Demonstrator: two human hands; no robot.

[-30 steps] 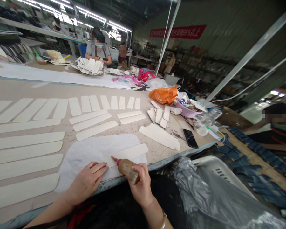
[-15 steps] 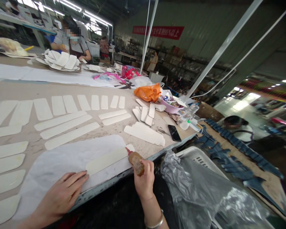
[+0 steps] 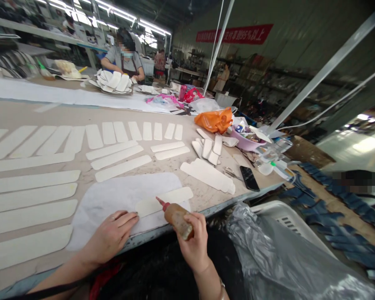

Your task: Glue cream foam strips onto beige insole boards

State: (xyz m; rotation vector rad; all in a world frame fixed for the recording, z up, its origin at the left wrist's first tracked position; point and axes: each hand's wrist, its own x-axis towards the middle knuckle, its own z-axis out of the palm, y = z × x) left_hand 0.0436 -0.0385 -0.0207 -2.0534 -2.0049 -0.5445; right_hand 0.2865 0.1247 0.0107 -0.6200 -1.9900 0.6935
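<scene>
My right hand [image 3: 193, 237] is wrapped around a squeeze bottle [image 3: 178, 221] of brown liquid, held tilted. Its red nozzle tip is over the middle of a pale strip [image 3: 165, 201]; whether it touches cannot be made out. Under this strip lies a white cloth-like sheet [image 3: 109, 193] at the table's near edge. Fingers stretched out flat, my left hand [image 3: 114, 234] rests on the sheet, fingertips at the strip's left end.
Rows of pale strips [image 3: 28, 206] cover the table's left and middle. At right lie a strip stack [image 3: 208, 176], scissors [image 3: 233, 173], a phone [image 3: 249, 178] and a purple basin [image 3: 246, 141]. Grey plastic [image 3: 268, 250] covers a white basket [image 3: 281, 208]. A co-worker [image 3: 125, 56] sits across.
The bottle's nozzle has moved left along the strip, from its right end to about its middle. My left hand stays at the strip's left end. The view has turned left.
</scene>
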